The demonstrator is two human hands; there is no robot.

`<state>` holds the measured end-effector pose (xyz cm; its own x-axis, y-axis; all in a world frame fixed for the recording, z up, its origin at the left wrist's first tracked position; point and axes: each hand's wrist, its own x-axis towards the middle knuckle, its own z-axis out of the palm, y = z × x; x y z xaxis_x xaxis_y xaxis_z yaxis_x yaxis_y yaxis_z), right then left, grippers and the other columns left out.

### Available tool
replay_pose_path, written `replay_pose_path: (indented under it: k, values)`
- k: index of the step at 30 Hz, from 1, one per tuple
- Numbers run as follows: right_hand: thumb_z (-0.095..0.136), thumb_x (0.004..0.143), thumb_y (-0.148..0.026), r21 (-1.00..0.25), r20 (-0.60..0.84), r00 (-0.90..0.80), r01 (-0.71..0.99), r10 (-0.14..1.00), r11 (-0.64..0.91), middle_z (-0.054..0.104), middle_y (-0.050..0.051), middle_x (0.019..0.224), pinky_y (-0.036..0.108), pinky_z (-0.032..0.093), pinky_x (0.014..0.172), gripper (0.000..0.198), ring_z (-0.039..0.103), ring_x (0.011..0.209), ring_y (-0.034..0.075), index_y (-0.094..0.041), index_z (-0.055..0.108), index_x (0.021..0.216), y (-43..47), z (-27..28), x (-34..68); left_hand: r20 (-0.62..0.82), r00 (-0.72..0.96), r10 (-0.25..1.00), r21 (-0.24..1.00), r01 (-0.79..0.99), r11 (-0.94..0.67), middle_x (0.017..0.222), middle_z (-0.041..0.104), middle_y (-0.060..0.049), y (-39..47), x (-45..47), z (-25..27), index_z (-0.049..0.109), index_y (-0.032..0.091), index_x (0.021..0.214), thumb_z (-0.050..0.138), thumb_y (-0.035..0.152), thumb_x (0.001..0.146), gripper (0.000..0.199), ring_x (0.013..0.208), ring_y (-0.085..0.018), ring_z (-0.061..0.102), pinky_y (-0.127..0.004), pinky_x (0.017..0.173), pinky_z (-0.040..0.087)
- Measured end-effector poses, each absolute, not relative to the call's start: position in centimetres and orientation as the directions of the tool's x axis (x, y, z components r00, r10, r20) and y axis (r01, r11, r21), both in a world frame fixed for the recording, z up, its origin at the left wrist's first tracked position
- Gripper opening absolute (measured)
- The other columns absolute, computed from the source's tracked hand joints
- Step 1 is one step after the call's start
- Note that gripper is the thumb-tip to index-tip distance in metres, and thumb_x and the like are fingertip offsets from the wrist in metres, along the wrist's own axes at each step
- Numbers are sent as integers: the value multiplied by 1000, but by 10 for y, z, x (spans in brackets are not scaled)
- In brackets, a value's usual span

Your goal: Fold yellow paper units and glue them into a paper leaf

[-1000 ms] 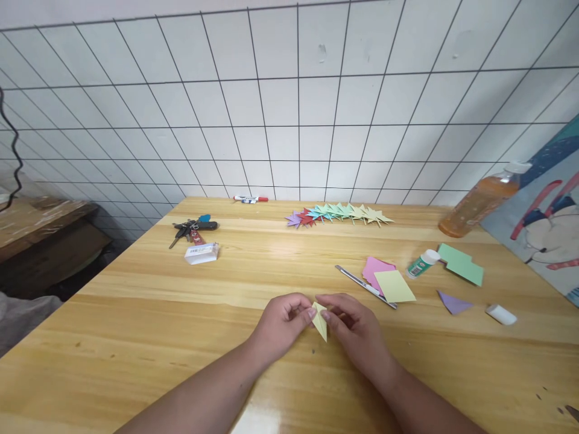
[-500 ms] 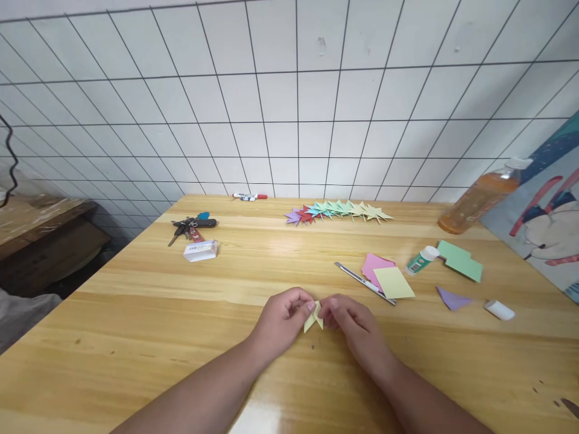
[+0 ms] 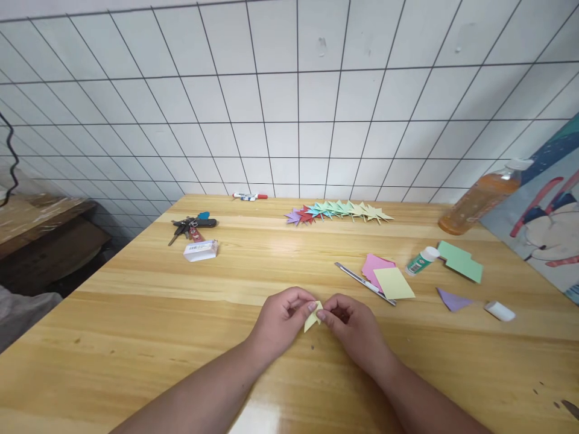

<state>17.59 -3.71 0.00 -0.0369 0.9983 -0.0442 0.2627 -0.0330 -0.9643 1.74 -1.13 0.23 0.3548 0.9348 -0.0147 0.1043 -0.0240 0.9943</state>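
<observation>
A small folded piece of yellow paper (image 3: 312,320) is held just above or on the wooden table, between both hands. My left hand (image 3: 283,316) pinches its left side with thumb and fingers. On the other side, my right hand (image 3: 355,325) is closed with its thumb pressed on the paper's right part, partly covering it. To the right of my hands lie a flat yellow sheet (image 3: 394,283), pink sheets (image 3: 375,267) beneath it and a slim utility knife (image 3: 359,278).
A row of folded coloured paper pieces (image 3: 339,210) lies near the wall. At right are a glue stick (image 3: 420,262), green sheets (image 3: 461,262), a purple paper triangle (image 3: 453,299), a white eraser (image 3: 499,310) and a bottle (image 3: 479,199). Keys (image 3: 192,224), a small white box (image 3: 201,250) and markers (image 3: 249,196) are at left.
My right thumb has moved left onto the paper, and its right point is now mostly covered or folded. My left hand stays in place with its pinch.
</observation>
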Motion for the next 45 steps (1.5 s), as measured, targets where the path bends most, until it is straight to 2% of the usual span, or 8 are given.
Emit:
replay_pose_path:
  k: [6,11,14,19,25,36,40,45]
  values:
    - [54,79,-32,-955,14,-38,297,999,25,45,-3,60,22,34,53,21,41,57,11,-19,50,64,-37,2,178,-36,415,909,994,112,-12,60,44,6,-13,18,3,57,18,101,67,28,72,33,53,-7,41,-18,52,33]
    - [53,79,-34,-962,22,-56,271,998,37,44,-4,60,22,34,53,21,41,57,11,-19,50,65,-37,2,178,-41,405,914,992,128,-12,59,38,8,-13,19,3,55,18,102,63,23,74,30,52,-6,36,-18,52,30]
    - [55,78,-36,-965,-15,-59,262,998,1,45,-4,59,22,35,52,21,42,54,11,-19,52,67,-37,2,176,-40,393,919,992,125,-10,59,37,8,-12,19,2,53,18,104,62,22,73,32,52,-7,36,-19,52,31]
    - [58,76,-32,-987,14,-56,158,998,23,54,2,87,23,43,57,30,52,70,13,-23,53,104,-41,3,175,0,422,906,982,172,-80,60,37,8,-12,17,-1,48,20,114,60,20,75,42,51,-7,36,-19,50,30]
    - [56,76,-29,-990,28,-37,134,999,33,54,0,77,24,43,59,27,50,67,14,-22,52,102,-40,5,176,33,382,924,982,161,-102,72,49,3,-12,16,3,43,21,119,57,19,76,46,62,-10,47,-21,57,36]
    - [51,80,-22,-955,50,-101,288,994,77,54,-2,71,22,38,52,19,47,59,12,-23,52,99,-43,-1,174,-15,379,925,998,-45,35,79,57,-1,-10,16,7,46,19,114,64,24,74,44,72,-13,56,-23,66,42]
    - [53,80,-25,-947,69,-62,310,996,85,56,-2,70,22,40,53,15,48,59,12,-22,54,95,-42,3,175,-88,469,879,993,-23,111,84,63,-5,-10,18,4,57,15,89,68,28,71,25,79,-16,59,-26,72,44]
    - [53,80,-27,-952,71,-51,295,996,83,59,1,81,23,43,55,25,53,64,13,-22,53,104,-42,2,175,-112,419,901,993,22,113,69,62,-1,-9,19,0,57,14,75,64,29,74,16,62,-11,54,-21,59,40]
